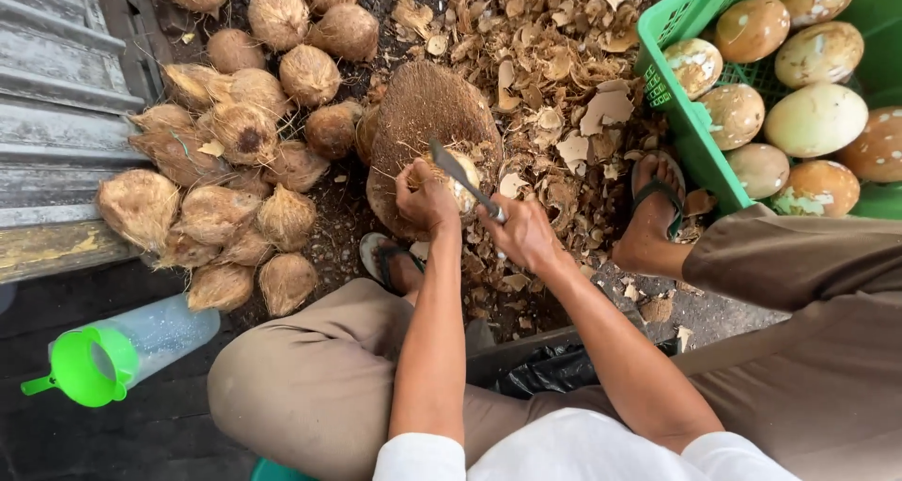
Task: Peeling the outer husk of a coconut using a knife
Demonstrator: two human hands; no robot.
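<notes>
Left hand (427,202) grips coconut (460,182) | right hand (524,235) seemingly clenches knife (462,176)

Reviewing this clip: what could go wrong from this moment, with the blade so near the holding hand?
1. The long metal knife in the right hand lies right beside the left hand gripping the partly peeled brown coconut; a slip might cut the fingers.
2. The coconut rests on a rounded fibrous husk block and might roll.
3. The sandalled foot sits close beside the work, within range of flying shell chips.
</notes>
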